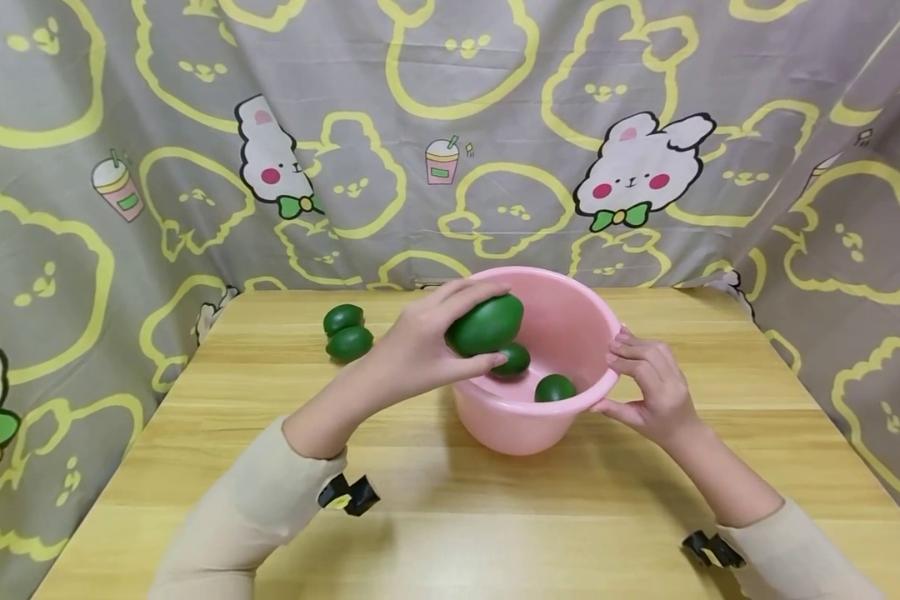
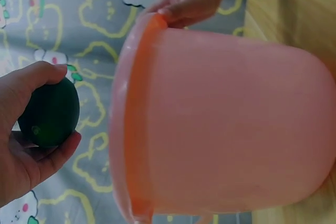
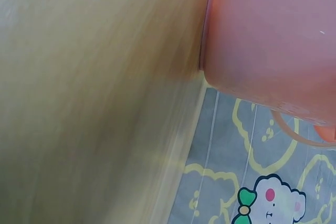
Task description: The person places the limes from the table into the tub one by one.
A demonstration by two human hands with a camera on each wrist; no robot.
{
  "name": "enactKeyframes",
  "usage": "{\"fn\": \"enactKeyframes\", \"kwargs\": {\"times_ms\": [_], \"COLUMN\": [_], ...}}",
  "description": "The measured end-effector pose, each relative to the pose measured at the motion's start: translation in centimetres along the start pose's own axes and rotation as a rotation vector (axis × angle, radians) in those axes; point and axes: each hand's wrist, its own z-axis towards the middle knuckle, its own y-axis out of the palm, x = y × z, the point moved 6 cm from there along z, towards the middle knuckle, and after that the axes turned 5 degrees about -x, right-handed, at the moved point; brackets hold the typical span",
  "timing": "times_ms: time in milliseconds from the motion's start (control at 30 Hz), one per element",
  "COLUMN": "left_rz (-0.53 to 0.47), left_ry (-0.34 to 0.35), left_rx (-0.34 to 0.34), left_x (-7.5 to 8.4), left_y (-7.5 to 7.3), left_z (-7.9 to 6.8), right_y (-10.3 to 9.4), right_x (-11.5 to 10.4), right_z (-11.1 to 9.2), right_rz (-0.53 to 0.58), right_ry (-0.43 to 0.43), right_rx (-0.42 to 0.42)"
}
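In the head view, the left hand [image 1: 427, 333] is spread fairly wide round a large green fruit [image 1: 487, 325], fingers over its top and thumb low beside it. It holds the fruit over the ten o'clock side of the mouth of a pink bucket [image 1: 517, 429], which stands on the wooden surface [image 1: 435, 533]. The right hand [image 1: 652, 387] grips the bucket's rim between thumb and fingers at about four o'clock. Inside the bucket lie two more pieces, an inner fruit [image 1: 516, 360] at eight o'clock and a lower fruit [image 1: 555, 388] at five. Well out at the bucket's nine o'clock, two loose fruits [image 1: 349, 342] sit together on the surface, one at the other's twelve o'clock.

In the left wrist view, the left hand, at nine o'clock in the frame, has thumb and fingers curved round the dark green fruit, which shows apart from the rim. The right hand, at twelve o'clock, clasps the bucket's edge.

In the right wrist view, the bucket fills one to three o'clock, its base edge at the surface, with a curved handle [image 3: 294, 135] near four o'clock and the patterned curtain [image 3: 231, 156] at five. How the right hand lies cannot be told here.
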Motion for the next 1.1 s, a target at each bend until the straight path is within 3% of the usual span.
{"fn": "enactKeyframes", "kwargs": {"times_ms": [467,700,967,1100], "left_rz": [0.111,0.148,0.169,0.19], "left_ry": [-0.039,-0.081,-0.118,-0.103], "left_rx": [-0.161,-0.288,-0.333,-0.348], "left_x": [-1.2,-1.6,-1.9,-1.9], "left_y": [2.1,3.1,3.6,3.6], "left_z": [1.3,1.5,1.6,1.7], "right_y": [-0.1,-0.1,-0.1,-0.1], "right_x": [0.0,-0.2,-0.1,-0.1], "right_z": [0.0,0.0,0.0,-0.1], "right_rz": [-0.003,-0.007,-0.01,-0.013], "right_ry": [0.0,-0.019,-0.03,-0.027], "right_rx": [-0.014,0.009,0.027,0.02]}}
